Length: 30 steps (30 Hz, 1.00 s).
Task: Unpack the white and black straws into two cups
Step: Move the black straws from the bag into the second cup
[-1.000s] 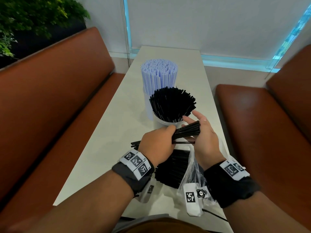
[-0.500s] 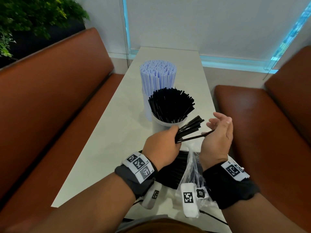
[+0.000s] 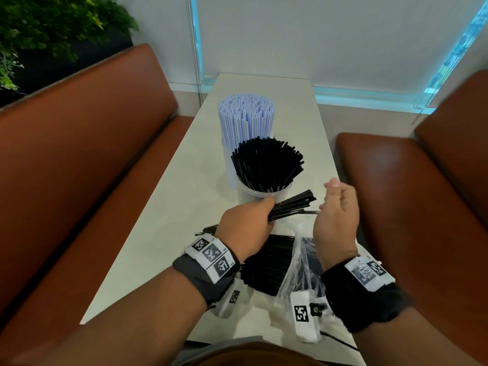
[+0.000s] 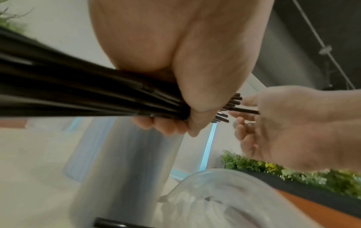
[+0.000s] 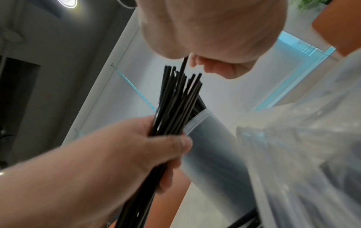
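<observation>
My left hand (image 3: 244, 224) grips a bundle of black straws (image 3: 291, 207), long axis running right and slightly far, ends just near of the black-straw cup (image 3: 264, 192). My right hand (image 3: 336, 211), at those ends, pinches one stray straw (image 4: 245, 110). I judge the left hand nearer the cup.

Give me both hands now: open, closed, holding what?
Left hand: closed around a bundle of black straws.
Right hand: fingertips pinch one black straw sticking out of that bundle.
</observation>
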Each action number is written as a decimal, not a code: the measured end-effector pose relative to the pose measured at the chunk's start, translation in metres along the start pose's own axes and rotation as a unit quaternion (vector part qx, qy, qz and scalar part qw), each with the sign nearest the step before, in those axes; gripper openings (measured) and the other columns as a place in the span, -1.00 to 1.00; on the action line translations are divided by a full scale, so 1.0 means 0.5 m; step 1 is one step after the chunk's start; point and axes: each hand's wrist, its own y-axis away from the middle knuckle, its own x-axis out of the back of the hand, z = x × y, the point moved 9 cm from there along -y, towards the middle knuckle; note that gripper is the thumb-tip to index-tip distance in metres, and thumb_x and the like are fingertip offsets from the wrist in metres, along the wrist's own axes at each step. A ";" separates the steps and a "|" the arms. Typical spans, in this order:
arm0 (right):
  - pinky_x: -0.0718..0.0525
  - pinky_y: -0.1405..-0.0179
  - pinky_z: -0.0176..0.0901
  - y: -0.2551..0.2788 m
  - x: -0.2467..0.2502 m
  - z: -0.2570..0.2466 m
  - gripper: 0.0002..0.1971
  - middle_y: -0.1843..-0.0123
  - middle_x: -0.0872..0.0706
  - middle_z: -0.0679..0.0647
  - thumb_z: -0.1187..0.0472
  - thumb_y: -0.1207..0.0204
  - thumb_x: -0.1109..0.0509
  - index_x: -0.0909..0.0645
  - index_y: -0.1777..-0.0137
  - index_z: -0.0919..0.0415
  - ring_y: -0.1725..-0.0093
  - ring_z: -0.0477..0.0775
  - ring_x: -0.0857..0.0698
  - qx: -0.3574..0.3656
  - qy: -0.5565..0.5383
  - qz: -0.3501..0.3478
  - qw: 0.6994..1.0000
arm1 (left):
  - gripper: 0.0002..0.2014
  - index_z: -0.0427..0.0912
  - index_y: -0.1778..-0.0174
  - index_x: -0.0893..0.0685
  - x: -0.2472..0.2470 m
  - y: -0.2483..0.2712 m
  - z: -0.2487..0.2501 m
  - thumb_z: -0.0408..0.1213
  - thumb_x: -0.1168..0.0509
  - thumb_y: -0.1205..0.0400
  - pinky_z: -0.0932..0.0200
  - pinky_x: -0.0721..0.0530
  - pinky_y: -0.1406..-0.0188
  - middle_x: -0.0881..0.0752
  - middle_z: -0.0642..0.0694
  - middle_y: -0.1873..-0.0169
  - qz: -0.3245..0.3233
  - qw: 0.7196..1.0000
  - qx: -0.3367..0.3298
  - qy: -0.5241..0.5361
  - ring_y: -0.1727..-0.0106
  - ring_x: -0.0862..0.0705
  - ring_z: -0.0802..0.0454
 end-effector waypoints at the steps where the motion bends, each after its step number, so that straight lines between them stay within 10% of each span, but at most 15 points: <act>1: -0.59 0.03 -0.20 -0.005 0.001 -0.004 -0.75 0.15 -0.63 -0.21 -0.14 -0.72 -0.13 -0.61 0.02 -0.14 0.17 -0.29 -0.60 -0.003 -0.009 -0.008 1.000 | -0.83 0.00 -0.15 -0.50 0.002 0.001 0.000 -0.07 -0.28 -0.72 0.06 -0.59 0.33 -0.71 0.00 0.13 0.002 1.000 -0.013 -0.012 0.17 -0.70 -0.11; 5: -0.49 -0.06 -0.48 0.001 -0.044 -0.012 -0.56 0.02 -0.72 -0.23 -0.21 -0.71 -0.11 -0.80 0.10 -0.11 0.03 -0.50 -0.62 -0.021 0.054 -0.131 0.990 | -0.88 -0.01 -0.12 -0.52 0.001 0.001 0.029 -0.15 -0.28 -0.70 0.03 -0.58 0.37 -0.70 -0.02 0.08 0.000 0.997 -0.059 -0.044 0.14 -0.69 -0.15; 9: -0.60 -0.25 -0.10 -0.015 -0.008 -0.043 -0.62 -0.05 -0.71 -0.18 -0.17 -0.61 -0.16 -0.79 0.20 -0.13 -0.07 -0.30 -0.67 0.017 0.021 -0.059 0.998 | -0.84 0.01 -0.17 -0.51 0.001 -0.003 0.034 -0.23 -0.25 -0.69 0.06 -0.49 0.40 -0.70 -0.01 0.06 0.001 0.996 -0.065 -0.056 0.15 -0.69 -0.13; 13: -0.65 0.23 -0.11 0.022 -0.065 -0.035 -0.57 0.35 -0.79 -0.02 -0.07 -0.68 -0.24 -0.76 0.35 0.02 0.31 -0.11 -0.73 0.019 0.055 -0.153 0.987 | -0.74 0.04 -0.26 -0.55 0.009 -0.009 0.052 -0.11 -0.28 -0.65 0.09 -0.50 0.38 -0.74 0.00 0.07 0.017 0.997 -0.057 -0.053 0.13 -0.72 -0.12; 18: -0.67 0.07 -0.22 0.029 -0.060 -0.031 -0.59 0.24 -0.81 -0.13 -0.11 -0.72 -0.20 -0.77 0.25 -0.06 0.16 -0.15 -0.76 0.028 0.043 -0.130 0.990 | -0.72 0.08 -0.28 -0.57 0.005 -0.009 0.049 -0.09 -0.30 -0.64 0.07 -0.56 0.31 -0.76 0.00 0.12 0.007 0.999 -0.046 -0.022 0.09 -0.74 -0.11; 21: -0.69 -0.04 -0.13 0.028 -0.063 -0.003 -0.50 0.16 -0.83 0.02 -0.17 -0.75 -0.11 -0.77 0.14 0.09 0.06 -0.01 -0.79 -0.084 -0.118 -0.134 0.980 | -0.65 0.21 -0.29 -0.58 0.049 -0.011 0.023 -0.19 -0.39 -0.62 0.07 -0.66 0.10 -0.79 0.04 0.03 0.016 0.992 -0.009 0.129 0.01 -0.74 -0.04; 23: -0.73 -0.09 0.02 0.031 -0.075 0.023 -0.45 0.12 -0.84 0.11 -0.20 -0.78 -0.07 -0.74 0.03 0.18 0.02 0.09 -0.83 -0.178 -0.167 -0.162 0.956 | -0.78 0.20 -0.10 -0.62 0.109 -0.018 0.016 -0.14 -0.43 -0.59 0.05 -0.72 -0.05 -0.81 0.04 0.11 0.067 0.944 0.013 0.324 0.05 -0.77 0.01; 28: -0.71 -0.29 0.21 0.063 -0.105 0.057 -0.33 -0.19 -0.82 0.30 -0.33 -0.72 -0.07 -0.65 -0.30 0.29 -0.17 0.26 -0.83 -0.333 -0.221 -0.210 0.892 | -0.85 0.05 0.18 -0.71 0.249 -0.033 0.022 -0.32 -0.45 -0.61 0.06 -0.72 0.00 -0.76 -0.05 0.36 0.211 0.718 -0.060 0.661 0.24 -0.77 -0.05; 30: -0.70 -0.30 0.25 0.075 -0.119 0.049 -0.28 -0.23 -0.80 0.34 -0.35 -0.70 -0.10 -0.57 -0.41 0.33 -0.22 0.32 -0.80 -0.360 -0.283 -0.218 0.862 | -0.77 0.12 0.25 -0.72 0.244 -0.041 0.032 -0.34 -0.44 -0.60 0.02 -0.71 -0.01 -0.75 -0.01 0.38 0.212 0.694 -0.060 0.685 0.25 -0.77 -0.01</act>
